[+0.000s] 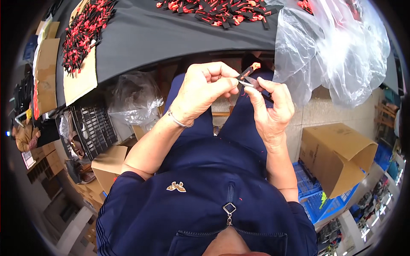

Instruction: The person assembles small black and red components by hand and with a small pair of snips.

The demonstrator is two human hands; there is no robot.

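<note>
In front of my lap, my left hand (209,87) pinches a small black tab (244,78) with an orange-red end (255,66) pointing up and away. My right hand (274,104) is closed on what look like thread snips (250,82), small pointed metal blades that meet the tab at my left fingertips. Its fingers cover most of the snips. Beyond my hands, on the black-covered table, lies a loose heap of similar black and red tabs (226,12). Another dense pile of them (87,32) rests on cardboard at the left.
Clear plastic bags (329,47) hang over the table's right edge. An open cardboard box (337,151) stands on blue crates (309,183) to my right. At the left are a black slatted crate (92,130), a crumpled plastic bag (136,98) and a seated person (26,134).
</note>
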